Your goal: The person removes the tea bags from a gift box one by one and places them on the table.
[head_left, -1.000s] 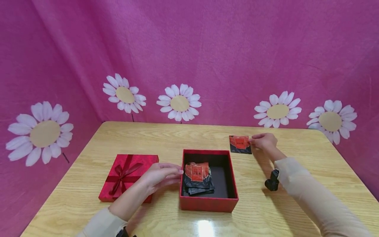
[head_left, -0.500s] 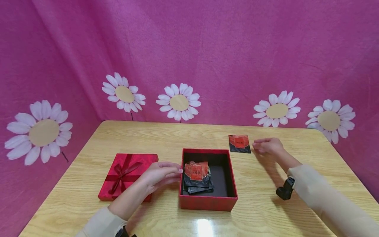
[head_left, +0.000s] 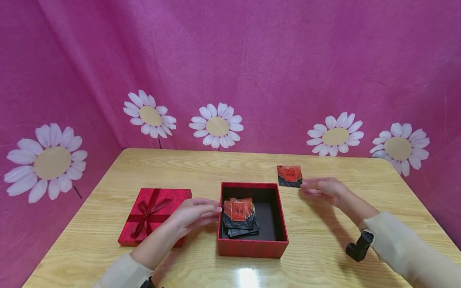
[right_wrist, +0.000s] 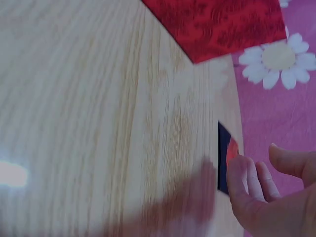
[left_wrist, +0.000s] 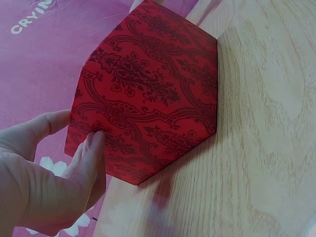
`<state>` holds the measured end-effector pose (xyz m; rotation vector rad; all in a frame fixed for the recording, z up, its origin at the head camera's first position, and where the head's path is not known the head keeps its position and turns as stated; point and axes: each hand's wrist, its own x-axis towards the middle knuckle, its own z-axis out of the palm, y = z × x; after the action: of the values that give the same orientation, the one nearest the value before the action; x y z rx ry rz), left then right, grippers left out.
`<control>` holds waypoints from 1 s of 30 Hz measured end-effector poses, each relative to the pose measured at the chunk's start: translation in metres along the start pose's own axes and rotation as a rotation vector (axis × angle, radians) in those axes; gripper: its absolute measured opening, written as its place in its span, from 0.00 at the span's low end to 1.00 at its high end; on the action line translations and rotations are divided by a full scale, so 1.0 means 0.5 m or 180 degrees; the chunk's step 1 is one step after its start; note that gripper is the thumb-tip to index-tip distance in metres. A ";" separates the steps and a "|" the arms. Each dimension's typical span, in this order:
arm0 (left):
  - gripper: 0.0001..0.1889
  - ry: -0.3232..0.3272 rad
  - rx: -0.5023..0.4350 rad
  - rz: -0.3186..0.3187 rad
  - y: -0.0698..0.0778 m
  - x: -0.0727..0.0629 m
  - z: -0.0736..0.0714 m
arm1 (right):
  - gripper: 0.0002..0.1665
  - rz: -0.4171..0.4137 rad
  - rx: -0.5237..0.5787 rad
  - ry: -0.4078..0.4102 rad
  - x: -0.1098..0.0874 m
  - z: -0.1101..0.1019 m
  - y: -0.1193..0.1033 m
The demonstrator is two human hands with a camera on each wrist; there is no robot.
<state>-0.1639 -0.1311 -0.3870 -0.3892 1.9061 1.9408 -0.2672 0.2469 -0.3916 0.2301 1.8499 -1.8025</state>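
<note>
While bracing red square box (head_left: 252, 249) with straight-fingered left hand (head_left: 194, 214), touch far red-and-black flat packet (head_left: 289, 176) softly with spread right hand (head_left: 325, 187).

Red box (left_wrist: 143, 94): patterned outer wall facing the camera, darker scrollwork across it.
Left hand (left_wrist: 47, 190): beside the box, thumb at its rim, fingertips touching the wall.
Wooden table (left_wrist: 269, 98): under the box and right of it.
Pink cloth (left_wrist: 44, 74): left of the box, with white letters (left_wrist: 30, 17) and petals (left_wrist: 78, 226).
</note>
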 end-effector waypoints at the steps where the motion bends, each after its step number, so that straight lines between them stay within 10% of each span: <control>1: 0.18 -0.0003 -0.0005 -0.0001 0.000 0.000 0.000 | 0.38 -0.0024 -0.0020 -0.0052 -0.005 0.003 0.000; 30: 0.19 -0.0032 -0.0045 -0.0034 0.003 -0.002 0.000 | 0.35 -0.0226 -0.0387 -0.0700 -0.124 0.157 -0.077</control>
<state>-0.1635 -0.1313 -0.3851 -0.3922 1.8816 1.9468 -0.2133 0.1828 -0.3246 -0.0770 1.8215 -1.6799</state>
